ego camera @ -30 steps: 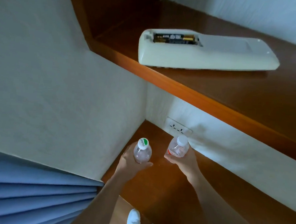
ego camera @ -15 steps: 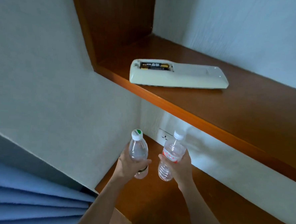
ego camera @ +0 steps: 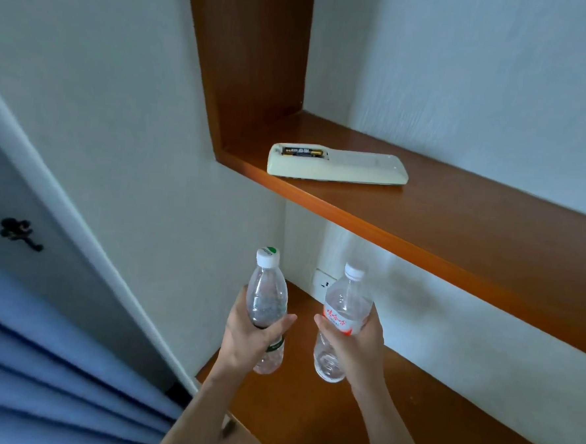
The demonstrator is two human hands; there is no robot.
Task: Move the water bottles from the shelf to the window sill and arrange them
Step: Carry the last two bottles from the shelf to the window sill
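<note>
Here, left hand up, fingers round green-capped bottle; right hand likewise round red-labelled bottle.

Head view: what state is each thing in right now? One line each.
Left hand: grips the green-cap bottle at its middle.
Right hand: grips the red-label bottle at its label.
Green-cap bottle: capped, near upright, held above the lower shelf.
Red-label bottle: capped, tilted slightly, also held above it.
Remote control: lying on the upper shelf, battery cover off, batteries showing.
</note>
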